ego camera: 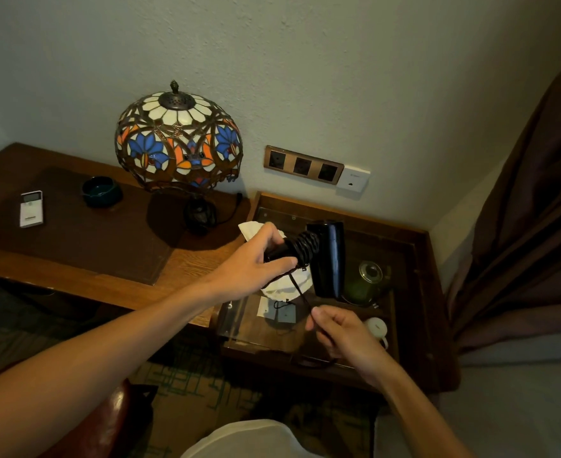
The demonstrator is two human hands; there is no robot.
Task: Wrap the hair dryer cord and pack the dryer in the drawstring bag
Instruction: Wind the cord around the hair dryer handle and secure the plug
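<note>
Closest in, the right hand [341,332] has its fingers curled and pinched around the loose end of the black cord [300,294], which runs taut up and away from the fingertips to a coil already wound round the handle of the hair dryer [327,257]. One dryer, black, barrel standing roughly upright, held in the air. The left hand [259,262] is clamped on the end of that handle, thumb underneath, fingers over the top, coil just past its fingertips.

Right behind and under the left fingers is the white drawstring bag [285,285], crumpled, partly hidden by the hand and the dryer. Just below it, between the two hands, lies a small pale tag [277,312] on a black string; nothing on it is readable. All of this is over a low glass-topped table [408,259], with a green glass teapot [366,279] beyond the dryer and a white cup [376,327] just right of the right fingers.

Further left of the left hand: a wooden desk [74,259] with one stained-glass lamp [178,140], one dark bowl [102,191], and one white remote [31,209], print too small to read. On the wall beyond, three dark sockets [303,165] in one frame plus one white outlet plate [353,178]. A brown curtain [530,226] hangs far right.
</note>
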